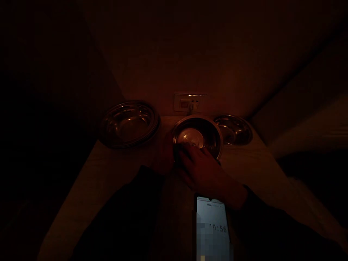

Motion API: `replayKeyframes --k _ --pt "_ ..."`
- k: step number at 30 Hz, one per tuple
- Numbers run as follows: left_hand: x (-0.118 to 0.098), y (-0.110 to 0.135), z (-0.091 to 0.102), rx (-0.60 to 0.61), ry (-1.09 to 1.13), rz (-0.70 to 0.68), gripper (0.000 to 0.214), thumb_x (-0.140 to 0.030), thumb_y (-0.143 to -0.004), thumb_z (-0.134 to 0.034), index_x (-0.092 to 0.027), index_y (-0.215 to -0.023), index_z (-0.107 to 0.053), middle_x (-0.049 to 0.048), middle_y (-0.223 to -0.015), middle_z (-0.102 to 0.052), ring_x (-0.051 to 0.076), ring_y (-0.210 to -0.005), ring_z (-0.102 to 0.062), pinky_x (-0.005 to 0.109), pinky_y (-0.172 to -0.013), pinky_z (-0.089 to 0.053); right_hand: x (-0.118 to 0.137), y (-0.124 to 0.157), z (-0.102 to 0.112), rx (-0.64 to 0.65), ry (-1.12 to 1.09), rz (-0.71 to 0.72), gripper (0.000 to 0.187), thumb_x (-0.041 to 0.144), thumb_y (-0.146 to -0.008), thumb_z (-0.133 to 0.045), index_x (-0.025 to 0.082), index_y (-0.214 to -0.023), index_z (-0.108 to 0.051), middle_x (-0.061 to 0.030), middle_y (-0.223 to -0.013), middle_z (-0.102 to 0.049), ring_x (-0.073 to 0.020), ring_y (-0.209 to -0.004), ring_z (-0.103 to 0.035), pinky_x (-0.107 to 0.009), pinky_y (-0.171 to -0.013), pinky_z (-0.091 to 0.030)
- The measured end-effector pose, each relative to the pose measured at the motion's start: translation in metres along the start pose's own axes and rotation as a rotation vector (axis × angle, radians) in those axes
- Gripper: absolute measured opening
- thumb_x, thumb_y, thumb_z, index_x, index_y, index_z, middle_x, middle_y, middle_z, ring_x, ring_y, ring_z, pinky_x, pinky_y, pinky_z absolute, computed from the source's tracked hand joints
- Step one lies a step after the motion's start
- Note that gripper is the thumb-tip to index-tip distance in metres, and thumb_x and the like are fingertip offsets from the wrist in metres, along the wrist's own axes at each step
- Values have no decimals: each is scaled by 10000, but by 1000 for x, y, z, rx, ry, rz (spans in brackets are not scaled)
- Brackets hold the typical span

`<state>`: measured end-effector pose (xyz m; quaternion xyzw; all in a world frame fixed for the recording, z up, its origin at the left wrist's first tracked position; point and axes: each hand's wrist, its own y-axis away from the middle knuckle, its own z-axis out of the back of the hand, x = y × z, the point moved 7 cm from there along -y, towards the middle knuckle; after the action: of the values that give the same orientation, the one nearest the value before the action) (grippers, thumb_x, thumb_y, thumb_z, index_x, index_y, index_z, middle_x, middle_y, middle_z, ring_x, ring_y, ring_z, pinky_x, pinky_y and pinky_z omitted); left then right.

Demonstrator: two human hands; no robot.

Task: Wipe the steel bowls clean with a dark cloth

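Note:
In dim reddish light, a shiny metal bowl stands at the middle of the table's far part. My left hand is wrapped against its left side, mostly lost in shadow. Over the near rim reaches my right hand, its fingers bent down into the bowl. A dark patch lies under those fingers, and I cannot make out what they hold. Below my right wrist a lit phone shows running digits on its screen.
At the far left sits a stack of wide metal bowls. Another shallow metal bowl is at the far right. Behind the middle bowl, a socket plate is on the wall. The light wooden table has edges at both sides.

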<state>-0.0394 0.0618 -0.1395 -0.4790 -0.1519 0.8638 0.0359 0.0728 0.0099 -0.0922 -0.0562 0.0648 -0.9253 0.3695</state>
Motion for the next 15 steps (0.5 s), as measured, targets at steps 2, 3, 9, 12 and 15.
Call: replayKeyframes --k 2,3,9,12,15 --pt "1 -3 0 28 12 21 436 -357 -873 -362 -136 -1221 -504 175 -1247 -599 287 -1171 -551 465 -1047 -390 -1 1 0 16 4 1 460 388 -951 -413 71 -1266 -525 -206 -1254 -545 -316 -1077 -531 -485 -899 -407" --pt "1 -4 0 38 17 36 421 -364 -891 -348 -143 -1209 -513 164 -1211 -622 281 -1148 -568 463 -1040 -399 -1 2 0 32 7 5 439 386 -954 -408 84 -1241 -546 -194 -1227 -564 -310 -1064 -540 -485 -902 -401" --pt "-8 -6 4 14 131 189 416 -334 -938 -286 -108 -1155 -560 164 -1204 -630 269 -1182 -558 421 -1062 -382 -7 12 8 105 50 2 389 392 -963 -385 119 -1104 -623 -147 -1106 -614 -301 -1033 -554 -497 -914 -362" --pt "-8 -7 2 45 222 199 436 -367 -949 -260 -133 -1114 -588 140 -1150 -661 259 -1137 -590 416 -1035 -416 -10 16 9 118 52 -7 375 398 -953 -407 129 -1090 -629 -141 -1116 -613 -300 -1031 -552 -489 -911 -362" --pt "-3 -7 2 28 227 107 385 -377 -903 -399 -122 -1128 -580 166 -1195 -635 299 -1208 -536 442 -1092 -346 -10 17 7 112 51 6 387 397 -956 -397 125 -1116 -620 -147 -1139 -606 -300 -1040 -546 -489 -919 -360"
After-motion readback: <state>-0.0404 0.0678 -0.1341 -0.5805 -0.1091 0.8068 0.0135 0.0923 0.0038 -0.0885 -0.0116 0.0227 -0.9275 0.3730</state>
